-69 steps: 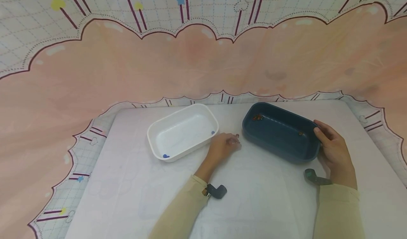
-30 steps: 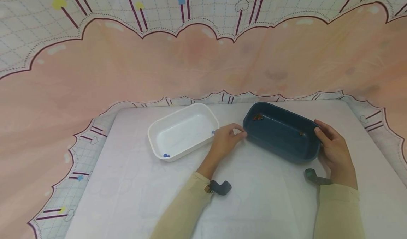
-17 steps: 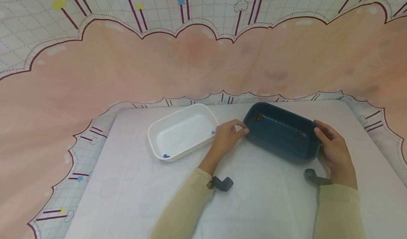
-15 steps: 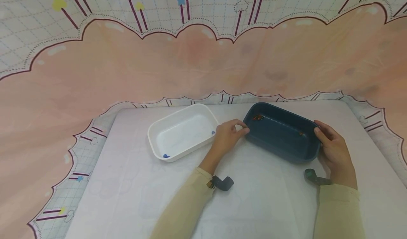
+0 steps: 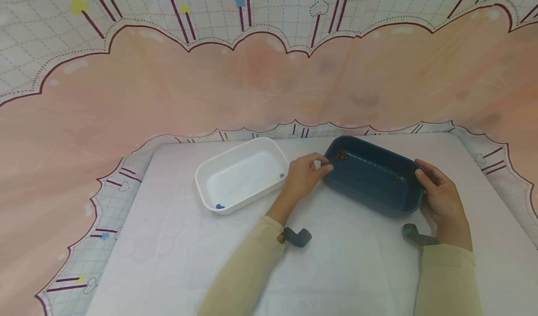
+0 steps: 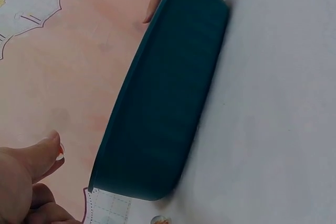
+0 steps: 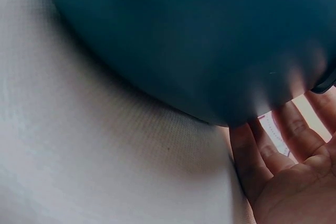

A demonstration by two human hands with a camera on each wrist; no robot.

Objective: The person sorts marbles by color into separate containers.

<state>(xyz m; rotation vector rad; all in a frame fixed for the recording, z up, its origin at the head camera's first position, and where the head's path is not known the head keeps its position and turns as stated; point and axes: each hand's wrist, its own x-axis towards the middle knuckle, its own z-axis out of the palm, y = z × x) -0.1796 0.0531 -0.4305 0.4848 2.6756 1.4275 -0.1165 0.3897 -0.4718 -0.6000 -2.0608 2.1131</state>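
Note:
My left hand point(image 5: 303, 175) pinches a small glass marble point(image 6: 61, 152) with orange in it between thumb and finger; the left wrist view shows it best. Those fingertips are at the left rim of a dark blue tray point(image 5: 370, 176). At the tray's other end, my right hand point(image 5: 442, 197) holds the rim with the thumb on top, while its fingers point(image 7: 296, 129) lie along the outer wall. Inside this tray sit several orange-brown marbles point(image 5: 341, 156) in the far left corner, and one marble point(image 5: 398, 177) lies apart near the right end.
A white tray point(image 5: 241, 176) stands left of the left hand, with a few blue marbles point(image 5: 219, 206) in its near corner and another blue marble point(image 5: 282, 175) at its right end. One loose marble point(image 6: 160, 220) lies on the white tabletop point(image 5: 336, 260) beside the blue tray.
My left hand has come up from the tabletop between the trays, moving right and away to the blue tray's left rim, with a marble pinched. The right hand and both trays have stayed put.

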